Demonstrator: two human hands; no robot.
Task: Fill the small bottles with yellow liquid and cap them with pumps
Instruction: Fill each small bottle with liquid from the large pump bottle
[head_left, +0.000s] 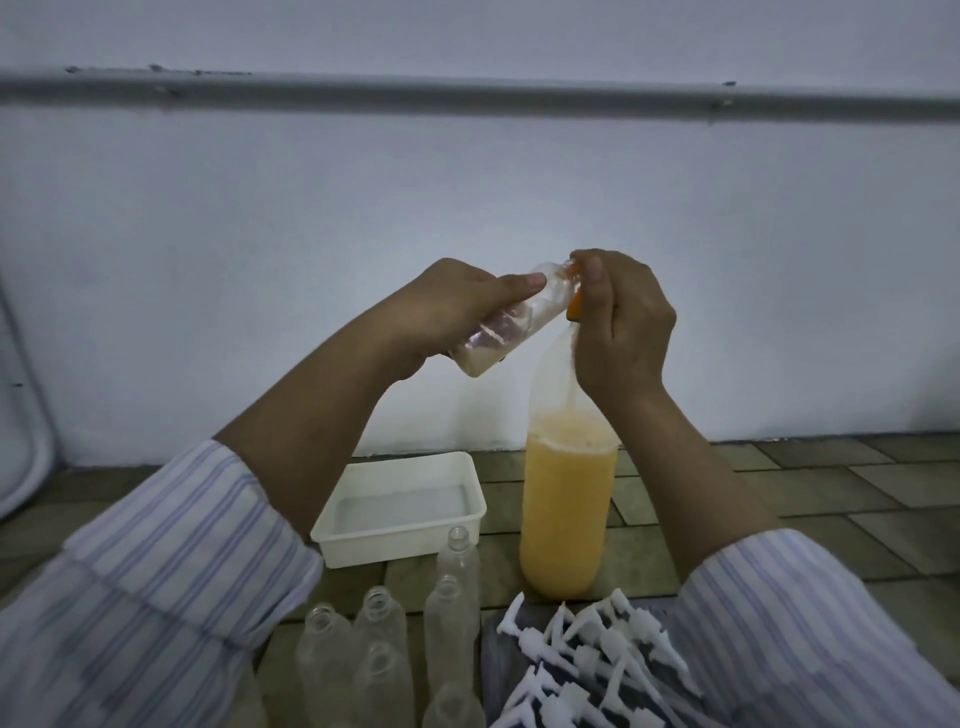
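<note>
while left hand (441, 306) grips tilted small bottle (511, 317) | mouth up-right, touching right hand (618, 327) | right pinches orange cap (573, 306) | big bottle (569, 493) below

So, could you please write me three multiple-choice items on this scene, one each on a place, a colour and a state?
1. Where does the white tray sit?
A. Left of the big bottle
B. On the pumps
C. In a hand

2. What colour is the liquid in the big bottle?
A. Blue
B. Yellow-orange
C. Green

3. How is the small bottle in the left hand held?
A. Upright
B. Tilted
C. Lying on the floor

Answers: 1 A, the tray stands on the floor left of it. 2 B, its lower part shows that colour. 3 B, its neck points up toward the right hand.
</note>
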